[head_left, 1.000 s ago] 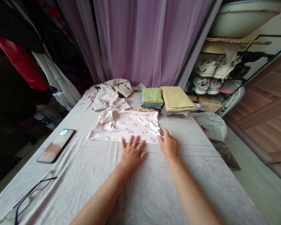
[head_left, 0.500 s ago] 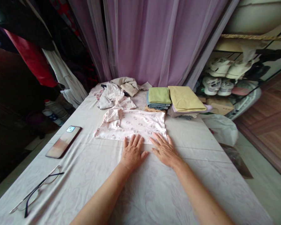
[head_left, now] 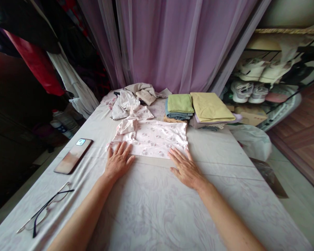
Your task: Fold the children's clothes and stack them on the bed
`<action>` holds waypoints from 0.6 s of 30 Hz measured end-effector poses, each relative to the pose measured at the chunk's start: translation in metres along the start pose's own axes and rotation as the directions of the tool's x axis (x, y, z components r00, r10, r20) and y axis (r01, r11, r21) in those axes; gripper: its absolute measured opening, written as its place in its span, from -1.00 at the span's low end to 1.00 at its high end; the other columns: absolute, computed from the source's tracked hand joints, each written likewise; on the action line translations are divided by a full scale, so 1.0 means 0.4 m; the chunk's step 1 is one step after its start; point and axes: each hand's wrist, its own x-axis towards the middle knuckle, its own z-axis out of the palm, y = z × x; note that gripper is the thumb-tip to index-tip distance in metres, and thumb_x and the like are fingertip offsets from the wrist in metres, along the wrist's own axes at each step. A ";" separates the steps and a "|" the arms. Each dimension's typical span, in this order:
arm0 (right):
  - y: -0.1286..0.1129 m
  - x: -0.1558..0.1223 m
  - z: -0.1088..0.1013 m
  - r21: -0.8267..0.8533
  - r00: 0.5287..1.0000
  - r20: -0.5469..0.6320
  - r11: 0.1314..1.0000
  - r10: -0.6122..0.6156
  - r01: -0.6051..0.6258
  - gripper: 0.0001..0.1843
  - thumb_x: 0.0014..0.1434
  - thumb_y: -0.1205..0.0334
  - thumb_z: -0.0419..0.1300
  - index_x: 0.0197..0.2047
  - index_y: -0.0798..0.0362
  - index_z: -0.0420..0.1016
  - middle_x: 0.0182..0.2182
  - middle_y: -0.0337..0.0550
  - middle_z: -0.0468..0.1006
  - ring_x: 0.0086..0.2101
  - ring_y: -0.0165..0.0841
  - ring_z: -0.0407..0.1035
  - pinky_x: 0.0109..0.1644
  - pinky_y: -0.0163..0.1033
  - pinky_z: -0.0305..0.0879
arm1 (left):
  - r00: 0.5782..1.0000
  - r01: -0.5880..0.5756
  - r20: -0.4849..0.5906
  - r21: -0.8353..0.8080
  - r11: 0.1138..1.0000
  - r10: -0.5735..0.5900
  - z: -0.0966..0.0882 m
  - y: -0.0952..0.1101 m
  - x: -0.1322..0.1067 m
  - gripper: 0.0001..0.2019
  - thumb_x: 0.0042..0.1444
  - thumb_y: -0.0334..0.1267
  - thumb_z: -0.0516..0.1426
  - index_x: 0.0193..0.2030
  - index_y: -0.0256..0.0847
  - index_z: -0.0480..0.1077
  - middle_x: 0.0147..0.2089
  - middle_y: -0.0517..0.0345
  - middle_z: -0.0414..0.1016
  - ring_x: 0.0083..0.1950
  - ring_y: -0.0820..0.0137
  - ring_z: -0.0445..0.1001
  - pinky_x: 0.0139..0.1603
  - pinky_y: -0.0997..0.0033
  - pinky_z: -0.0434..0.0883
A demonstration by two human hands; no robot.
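Because the pale pink garment (head_left: 159, 137) lies spread crosswise on the cloth-covered bench (head_left: 151, 212), I'd judge the step in hand to be smoothing and squaring it. The next move, to my eye, calls for light, even pressure along the near edge, then some tidying of the gathered end. It looks thin and soft, scattered with small darker motifs; most of it is flat, but its left end is bunched in loose folds and its right edge puckers a little. The left hand (head_left: 118, 163) rests on the near edge toward the left corner, the right hand (head_left: 184, 168) by the near right corner; both are flat, fingers spread, gripping nothing. Just beyond sit a rumpled heap of clothes (head_left: 125, 101), a green-topped stack (head_left: 180, 103) and a yellow-topped stack (head_left: 211, 107). Off to the left are a phone (head_left: 73, 157) and glasses (head_left: 45, 209).
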 end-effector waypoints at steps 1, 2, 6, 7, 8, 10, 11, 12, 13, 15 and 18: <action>-0.008 -0.001 0.003 0.011 1.000 0.009 1.000 -0.010 0.010 -0.39 0.36 0.08 -0.04 0.42 0.02 0.06 0.37 -0.05 0.15 0.35 -0.21 -0.04 0.42 0.16 -0.23 | 1.000 0.000 -0.003 0.007 1.000 0.000 -0.001 -0.007 0.000 -0.42 0.33 0.05 -0.12 0.41 -0.13 0.12 0.47 -0.06 0.04 0.47 0.06 -0.02 0.40 -0.24 -0.10; -0.015 -0.005 0.005 0.019 1.000 0.019 1.000 -0.016 0.016 -0.38 0.36 0.06 -0.04 0.43 0.03 0.02 0.37 -0.05 0.15 0.35 -0.22 -0.04 0.42 0.13 -0.19 | 1.000 0.001 -0.006 0.011 1.000 -0.001 0.000 -0.011 0.000 -0.42 0.33 0.05 -0.12 0.41 -0.13 0.12 0.47 -0.07 0.05 0.47 0.06 -0.01 0.40 -0.23 -0.11; -0.029 -0.036 0.004 0.041 0.998 0.049 0.998 -0.046 0.044 -0.34 0.35 0.03 -0.02 0.44 0.01 -0.01 0.38 -0.07 0.11 0.36 -0.22 -0.05 0.41 0.07 -0.10 | 1.000 0.001 -0.020 0.012 1.000 -0.001 0.004 -0.014 0.001 -0.42 0.33 0.06 -0.13 0.41 -0.12 0.13 0.46 -0.06 0.07 0.46 0.06 0.03 0.40 -0.23 -0.12; -0.027 -0.041 0.000 0.056 0.997 0.047 0.997 -0.058 0.055 -0.35 0.35 0.04 -0.01 0.44 0.00 0.01 0.38 -0.08 0.12 0.35 -0.22 -0.04 0.41 0.06 -0.08 | 1.000 0.000 -0.024 0.012 1.000 0.000 0.005 -0.014 0.001 -0.42 0.33 0.06 -0.13 0.41 -0.12 0.13 0.46 -0.05 0.07 0.46 0.06 0.03 0.40 -0.23 -0.11; -0.026 -0.043 -0.005 0.077 0.997 0.039 0.995 -0.066 0.063 -0.37 0.35 0.05 -0.02 0.43 0.00 0.04 0.37 -0.08 0.15 0.34 -0.23 -0.01 0.41 0.05 -0.06 | 1.000 0.000 -0.025 0.010 1.000 0.000 0.005 -0.014 0.001 -0.42 0.33 0.06 -0.13 0.41 -0.11 0.13 0.46 -0.05 0.07 0.45 0.06 0.04 0.39 -0.23 -0.11; -0.024 -0.028 -0.016 0.124 0.998 0.015 0.990 -0.067 0.065 -0.43 0.37 0.08 -0.05 0.39 0.02 0.14 0.33 -0.05 0.24 0.31 -0.24 0.07 0.38 0.03 0.02 | 1.000 0.004 -0.025 0.011 1.000 -0.003 0.006 -0.013 0.001 -0.42 0.33 0.06 -0.13 0.41 -0.11 0.13 0.46 -0.06 0.07 0.45 0.05 0.04 0.39 -0.23 -0.09; -0.026 -0.011 -0.020 0.144 0.998 0.003 0.988 -0.057 0.056 -0.46 0.38 0.10 -0.07 0.37 0.03 0.19 0.31 -0.03 0.27 0.30 -0.24 0.10 0.37 0.01 0.06 | 1.000 0.004 -0.026 0.013 1.000 -0.003 0.005 -0.013 0.001 -0.42 0.33 0.06 -0.13 0.41 -0.12 0.13 0.46 -0.06 0.07 0.45 0.05 0.04 0.38 -0.23 -0.08; -0.030 0.011 -0.023 0.156 0.999 -0.009 0.987 -0.042 0.043 -0.48 0.38 0.11 -0.08 0.34 0.04 0.24 0.30 -0.01 0.28 0.29 -0.24 0.12 0.35 0.01 0.09 | 1.000 0.003 -0.028 0.016 1.000 -0.002 0.005 -0.013 0.001 -0.42 0.33 0.06 -0.13 0.40 -0.12 0.13 0.46 -0.06 0.07 0.45 0.05 0.04 0.38 -0.23 -0.08; -0.038 0.038 -0.024 0.161 1.000 -0.017 0.987 -0.021 0.024 -0.50 0.38 0.11 -0.08 0.31 0.04 0.29 0.30 0.01 0.28 0.29 -0.22 0.12 0.34 0.01 0.11 | 0.999 0.002 -0.032 0.019 1.000 -0.002 0.005 -0.012 0.001 -0.42 0.33 0.06 -0.13 0.40 -0.12 0.14 0.46 -0.06 0.08 0.45 0.05 0.04 0.39 -0.23 -0.08; -0.059 0.091 -0.020 0.152 0.999 -0.024 0.988 0.026 -0.022 -0.53 0.37 0.10 -0.05 0.26 -0.01 0.37 0.30 0.00 0.27 0.27 -0.19 0.13 0.32 0.04 0.11 | 0.999 0.004 -0.036 0.022 1.000 -0.004 0.004 -0.011 0.001 -0.42 0.33 0.07 -0.13 0.40 -0.12 0.15 0.45 -0.06 0.09 0.45 0.04 0.04 0.38 -0.23 -0.07; -0.097 0.137 -0.009 0.134 0.999 -0.007 0.990 0.053 -0.052 -0.56 0.36 0.05 0.00 0.21 -0.06 0.43 0.29 0.02 0.28 0.27 -0.14 0.12 0.33 0.11 0.04 | 0.999 0.011 -0.034 0.027 1.000 -0.010 0.003 -0.009 0.001 -0.42 0.32 0.07 -0.13 0.40 -0.12 0.15 0.44 -0.05 0.11 0.45 0.04 0.06 0.38 -0.23 -0.06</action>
